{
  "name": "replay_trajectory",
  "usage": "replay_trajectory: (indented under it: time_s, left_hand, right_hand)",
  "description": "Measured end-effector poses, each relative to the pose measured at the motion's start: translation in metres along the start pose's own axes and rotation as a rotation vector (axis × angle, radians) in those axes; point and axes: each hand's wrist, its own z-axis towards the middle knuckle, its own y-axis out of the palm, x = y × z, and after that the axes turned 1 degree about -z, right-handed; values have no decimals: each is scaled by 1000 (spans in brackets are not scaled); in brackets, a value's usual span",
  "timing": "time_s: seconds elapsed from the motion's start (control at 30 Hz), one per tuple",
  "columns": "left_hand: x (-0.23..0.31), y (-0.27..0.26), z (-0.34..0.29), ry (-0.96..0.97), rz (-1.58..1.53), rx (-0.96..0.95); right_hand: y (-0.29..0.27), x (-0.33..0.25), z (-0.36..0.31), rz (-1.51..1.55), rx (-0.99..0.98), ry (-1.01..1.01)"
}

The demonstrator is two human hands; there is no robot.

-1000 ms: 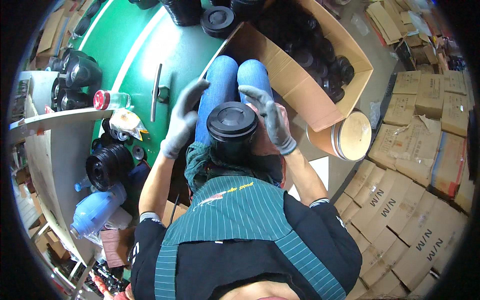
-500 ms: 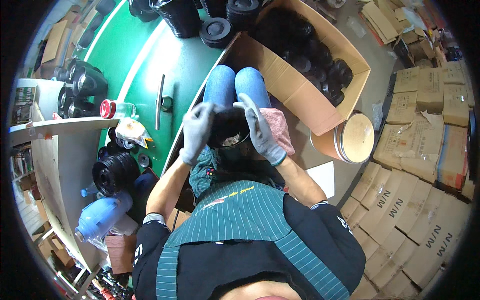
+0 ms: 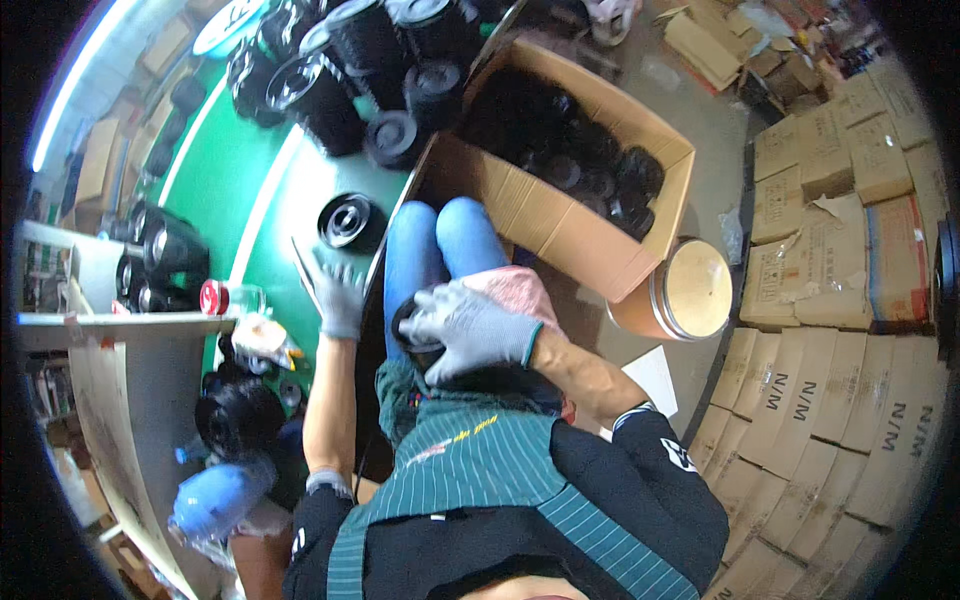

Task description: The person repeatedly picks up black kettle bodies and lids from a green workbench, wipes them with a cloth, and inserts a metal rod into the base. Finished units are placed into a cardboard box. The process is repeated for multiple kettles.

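Note:
My left hand (image 3: 340, 300), in a grey glove, reaches over the near edge of the green table with its fingers stretched out. A thin metal rod (image 3: 299, 258) shows beside those fingers; whether they touch it I cannot tell. Just beyond lies a black ringed round part (image 3: 350, 220). My right hand (image 3: 465, 325), also gloved, is wrapped over a black round hollow part (image 3: 404, 322) on my lap, hiding most of it. A pink cloth (image 3: 515, 290) lies over my thigh beside this hand.
An open cardboard box (image 3: 590, 240) of black round parts stands ahead right, by a round drum (image 3: 697, 290). Black containers (image 3: 365, 50) crowd the table's far end. A red-lidded jar (image 3: 215, 297) is at left. Stacked cartons (image 3: 790, 390) line the right.
My left hand has left the black part on my lap and moved forward left to the table. My right hand now covers that part. A black ringed part now shows on the table.

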Motion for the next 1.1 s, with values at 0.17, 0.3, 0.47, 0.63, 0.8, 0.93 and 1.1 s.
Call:
replay_trajectory:
  time_s: [0.17, 0.3, 0.47, 0.63, 0.8, 0.93, 1.1]
  left_hand:
    - [-26, -26, -79, 211, 406, -433]
    - [-10, -33, -144, 315, 697, -646]
    - [5, -5, -187, 718, 858, -926]
    - [37, 60, -212, 1447, 1177, -893]
    - [88, 83, -244, 1478, 1159, -1030]
    - [106, 73, -255, 1451, 1131, -1046]
    - [127, 29, -249, 1450, 881, -580]
  right_hand:
    - [17, 11, -17, -81, 255, -210]
    - [-17, 21, -50, 139, 353, -109]
    - [0, 43, -104, 779, 730, 287]
    - [40, 56, -93, 931, 758, 261]
    - [103, 39, -79, 1323, 712, 181]
    - [145, 55, -81, 954, 384, 104]
    - [179, 103, -104, 325, 451, 345]
